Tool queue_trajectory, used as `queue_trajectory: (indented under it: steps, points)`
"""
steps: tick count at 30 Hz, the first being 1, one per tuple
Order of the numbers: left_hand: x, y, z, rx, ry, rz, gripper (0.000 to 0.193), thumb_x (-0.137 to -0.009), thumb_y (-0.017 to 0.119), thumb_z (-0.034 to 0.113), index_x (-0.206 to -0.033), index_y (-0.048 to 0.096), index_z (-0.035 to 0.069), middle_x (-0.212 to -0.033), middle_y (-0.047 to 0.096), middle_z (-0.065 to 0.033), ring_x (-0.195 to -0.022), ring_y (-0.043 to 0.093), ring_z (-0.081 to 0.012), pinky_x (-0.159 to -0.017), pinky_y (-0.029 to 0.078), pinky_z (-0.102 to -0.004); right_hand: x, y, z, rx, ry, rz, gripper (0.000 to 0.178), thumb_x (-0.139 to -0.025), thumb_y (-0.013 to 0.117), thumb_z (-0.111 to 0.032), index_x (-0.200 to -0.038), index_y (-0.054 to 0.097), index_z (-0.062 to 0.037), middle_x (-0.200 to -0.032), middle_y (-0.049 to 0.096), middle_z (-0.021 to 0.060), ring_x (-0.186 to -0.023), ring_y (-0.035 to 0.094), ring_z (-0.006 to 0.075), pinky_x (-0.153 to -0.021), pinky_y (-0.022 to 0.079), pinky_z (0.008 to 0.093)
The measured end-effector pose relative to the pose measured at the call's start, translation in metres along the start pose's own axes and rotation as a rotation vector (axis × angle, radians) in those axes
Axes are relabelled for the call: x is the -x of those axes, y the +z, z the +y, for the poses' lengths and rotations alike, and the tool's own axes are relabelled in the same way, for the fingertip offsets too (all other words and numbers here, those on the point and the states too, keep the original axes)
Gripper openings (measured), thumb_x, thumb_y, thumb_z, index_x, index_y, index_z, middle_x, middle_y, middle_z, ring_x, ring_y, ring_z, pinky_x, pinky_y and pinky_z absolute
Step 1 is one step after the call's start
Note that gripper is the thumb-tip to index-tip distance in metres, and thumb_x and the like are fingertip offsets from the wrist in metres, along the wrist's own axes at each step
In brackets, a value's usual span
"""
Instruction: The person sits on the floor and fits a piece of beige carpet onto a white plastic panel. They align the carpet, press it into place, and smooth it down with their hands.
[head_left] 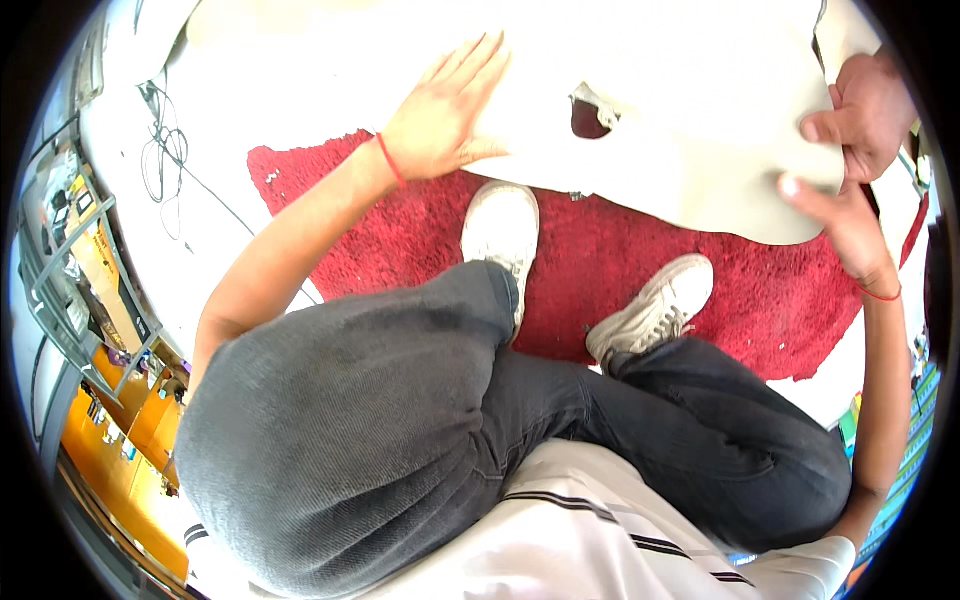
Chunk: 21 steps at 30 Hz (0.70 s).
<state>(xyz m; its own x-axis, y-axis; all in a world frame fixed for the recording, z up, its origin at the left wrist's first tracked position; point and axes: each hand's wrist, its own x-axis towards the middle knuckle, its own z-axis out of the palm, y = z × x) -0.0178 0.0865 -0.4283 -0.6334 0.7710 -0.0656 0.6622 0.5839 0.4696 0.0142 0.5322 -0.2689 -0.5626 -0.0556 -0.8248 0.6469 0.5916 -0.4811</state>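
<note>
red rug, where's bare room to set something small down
Mostly bare red rug shows between the left shoe and right shoe, and between the right shoe and right forearm, below the pale sheet. It's crowded at the sheet's right edge: the right hand and another person's hand are close together.
</note>
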Motion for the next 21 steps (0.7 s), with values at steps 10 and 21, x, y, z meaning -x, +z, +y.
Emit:
queue_trajectory:
  steps: [10, 21]
  points:
    - [0.015, -0.016, -0.02, -0.079, -0.113, -0.038, 0.102, -0.093, 0.059, 0.07, -0.156, 0.034, -0.006, -0.163, 0.032, -0.0312, -0.152, 0.031, -0.0455, -0.124, 0.027, -0.0515, -0.023, 0.018, 0.031, -0.081, 0.008, -0.02, 0.049, -0.101, 0.064, -0.018, -0.143, 0.051, 0.004, -0.128, 0.065, 0.0127, -0.113, 0.061, 0.0184, -0.1, 0.049, 0.0341]
    - [-0.01, -0.034, -0.006, 0.136, 0.113, -0.169, 0.097, -0.088, 0.068, 0.065, -0.154, 0.041, -0.001, -0.162, 0.039, -0.0227, -0.149, 0.039, -0.0383, -0.122, 0.032, -0.0503, -0.019, 0.02, 0.029, 0.057, 0.119, -0.154, 0.05, -0.102, 0.062, -0.017, -0.146, 0.049, 0.0032, -0.131, 0.065, 0.0136, -0.118, 0.062, 0.0204, -0.103, 0.048, 0.0347]
